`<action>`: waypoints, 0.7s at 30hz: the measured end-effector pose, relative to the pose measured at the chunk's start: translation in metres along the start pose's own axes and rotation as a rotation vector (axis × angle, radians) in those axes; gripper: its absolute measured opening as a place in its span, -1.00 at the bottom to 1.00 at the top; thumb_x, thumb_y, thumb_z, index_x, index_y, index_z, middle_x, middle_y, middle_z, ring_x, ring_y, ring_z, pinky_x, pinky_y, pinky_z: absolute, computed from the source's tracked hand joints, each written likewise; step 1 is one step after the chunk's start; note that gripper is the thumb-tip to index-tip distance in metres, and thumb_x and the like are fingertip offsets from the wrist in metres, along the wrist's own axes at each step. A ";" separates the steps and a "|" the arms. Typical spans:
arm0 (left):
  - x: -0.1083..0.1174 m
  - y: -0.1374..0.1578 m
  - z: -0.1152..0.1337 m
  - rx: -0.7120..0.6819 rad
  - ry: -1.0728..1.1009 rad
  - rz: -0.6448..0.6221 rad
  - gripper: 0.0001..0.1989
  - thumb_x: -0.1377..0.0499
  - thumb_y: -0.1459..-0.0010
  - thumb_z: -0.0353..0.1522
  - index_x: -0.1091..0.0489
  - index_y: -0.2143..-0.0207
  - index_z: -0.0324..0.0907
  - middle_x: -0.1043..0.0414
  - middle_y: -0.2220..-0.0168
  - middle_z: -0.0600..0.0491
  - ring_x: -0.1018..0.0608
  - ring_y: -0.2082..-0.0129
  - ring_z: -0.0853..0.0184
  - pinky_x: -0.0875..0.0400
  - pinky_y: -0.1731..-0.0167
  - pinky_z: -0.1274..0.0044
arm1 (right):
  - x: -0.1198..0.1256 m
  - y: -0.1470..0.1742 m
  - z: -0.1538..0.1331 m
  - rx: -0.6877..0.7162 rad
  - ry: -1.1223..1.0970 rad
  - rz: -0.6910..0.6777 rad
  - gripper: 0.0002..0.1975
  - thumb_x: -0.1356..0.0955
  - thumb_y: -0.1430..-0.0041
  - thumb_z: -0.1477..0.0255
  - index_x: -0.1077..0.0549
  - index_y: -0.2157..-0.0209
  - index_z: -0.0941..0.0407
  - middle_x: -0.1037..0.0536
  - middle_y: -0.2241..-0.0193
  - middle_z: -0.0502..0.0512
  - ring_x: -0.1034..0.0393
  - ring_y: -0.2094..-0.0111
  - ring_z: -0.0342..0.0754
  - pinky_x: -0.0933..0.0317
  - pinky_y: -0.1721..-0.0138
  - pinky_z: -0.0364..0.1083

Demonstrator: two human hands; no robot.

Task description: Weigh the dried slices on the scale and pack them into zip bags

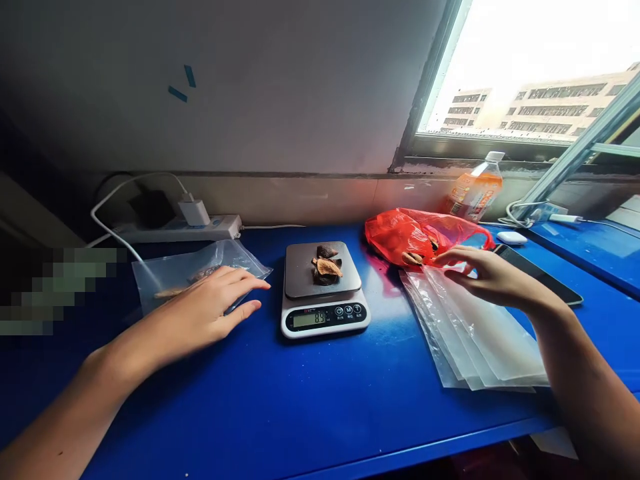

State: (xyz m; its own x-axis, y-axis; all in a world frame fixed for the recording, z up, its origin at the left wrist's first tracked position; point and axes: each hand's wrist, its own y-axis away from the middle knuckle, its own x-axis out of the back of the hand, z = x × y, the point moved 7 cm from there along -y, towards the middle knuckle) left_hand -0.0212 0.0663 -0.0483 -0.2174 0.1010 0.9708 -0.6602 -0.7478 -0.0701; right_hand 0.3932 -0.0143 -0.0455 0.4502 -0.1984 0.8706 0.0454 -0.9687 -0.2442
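A white kitchen scale [326,319] with a steel plate stands mid-table, its display lit with digits like 8.9. Several dried brown pieces [327,268], resembling dried mushrooms, lie on the plate. To the left, my left hand [215,303] rests palm down over a clear plastic bag [165,267] with some dried pieces inside; its fingers are stretched out and hold nothing. My right hand [483,273] is at the mouth of a red plastic bag [395,233], thumb and forefinger slightly apart. Dried pieces [413,259] show in that opening, close to the fingertips.
Several flat clear bags [480,340] are fanned out under my right hand. A dark tablet [543,273], a white case [511,238] and an orange drink bottle [477,190] sit at the right. A power strip [220,228] with a white charger [194,212] runs along the wall.
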 end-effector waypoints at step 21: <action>-0.002 0.001 -0.007 -0.049 -0.025 0.059 -0.55 0.01 -0.25 0.03 -0.42 -0.06 0.13 -0.46 -0.02 0.06 -0.44 -0.05 0.08 -0.33 -0.03 0.26 | 0.030 -0.027 0.008 -0.128 0.110 0.331 -0.82 -0.31 -0.11 0.36 -0.51 0.34 0.14 -0.56 0.45 0.09 -0.34 0.50 -0.12 -0.19 0.40 -0.13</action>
State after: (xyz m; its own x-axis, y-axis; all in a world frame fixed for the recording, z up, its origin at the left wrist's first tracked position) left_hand -0.0266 0.0697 -0.0515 -0.2396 0.0407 0.9700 -0.6816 -0.7185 -0.1382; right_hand 0.4129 0.0074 -0.0164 0.3226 -0.5126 0.7957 -0.2021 -0.8586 -0.4711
